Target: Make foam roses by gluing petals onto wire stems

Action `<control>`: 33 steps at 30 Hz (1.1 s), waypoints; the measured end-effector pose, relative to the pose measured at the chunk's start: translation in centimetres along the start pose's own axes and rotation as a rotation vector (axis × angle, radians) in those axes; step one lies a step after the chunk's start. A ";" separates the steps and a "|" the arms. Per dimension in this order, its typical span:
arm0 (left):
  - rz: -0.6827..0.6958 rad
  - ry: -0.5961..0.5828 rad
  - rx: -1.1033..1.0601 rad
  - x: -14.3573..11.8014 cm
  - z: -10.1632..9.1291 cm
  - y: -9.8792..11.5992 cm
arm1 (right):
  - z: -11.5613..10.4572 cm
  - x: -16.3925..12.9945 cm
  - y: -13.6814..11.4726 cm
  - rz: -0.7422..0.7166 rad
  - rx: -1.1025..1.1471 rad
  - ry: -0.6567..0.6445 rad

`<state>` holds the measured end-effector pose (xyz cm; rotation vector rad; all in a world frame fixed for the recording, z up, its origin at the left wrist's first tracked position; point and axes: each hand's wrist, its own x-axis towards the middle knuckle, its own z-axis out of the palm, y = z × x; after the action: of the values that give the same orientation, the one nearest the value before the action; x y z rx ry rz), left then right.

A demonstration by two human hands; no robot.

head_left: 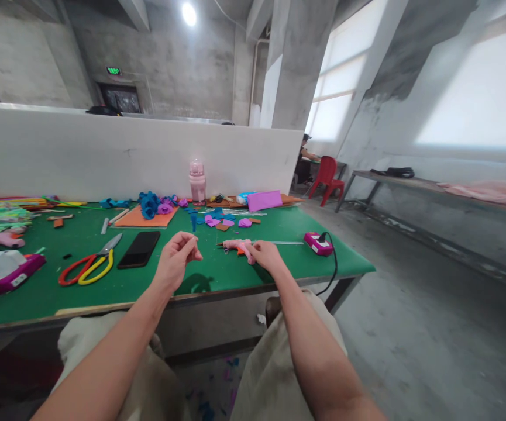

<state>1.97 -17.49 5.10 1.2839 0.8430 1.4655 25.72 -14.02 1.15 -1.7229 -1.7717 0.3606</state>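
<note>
Head view: right hand (pixel 267 255) wraps the pink glue gun (pixel 238 246) lying on the green table (pixel 217 275); left hand (pixel 178 257) hovers, fingertips pinched (nothing visible between). Best lift the gun nozzle-away, cord slack.

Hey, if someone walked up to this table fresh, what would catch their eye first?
Probably the green table, with the right hand on a pink glue gun near its front edge. The left hand hovers pinched beside a black phone, and red-and-yellow scissors lie further left.
</note>
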 end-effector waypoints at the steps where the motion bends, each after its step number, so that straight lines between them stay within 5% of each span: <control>1: -0.001 -0.002 -0.003 0.0 0.1 0.0 | 0.5 0.1 0.0 0.000 -0.022 -0.034; 15: -0.030 -0.111 0.025 -0.2 -0.1 -0.8 | 1.5 1.9 -0.6 -0.053 -0.290 -0.298; 23: -0.056 -0.083 0.110 0.6 -0.6 0.7 | -0.9 2.4 0.0 -0.041 -0.390 -0.114; 33: -0.106 -0.054 0.265 4.3 -2.4 1.9 | -0.1 0.3 -0.8 -0.147 -0.380 -0.162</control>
<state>-0.65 -13.66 7.64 1.4434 1.0799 1.2599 25.13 -13.85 1.76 -1.8429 -2.1814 0.1041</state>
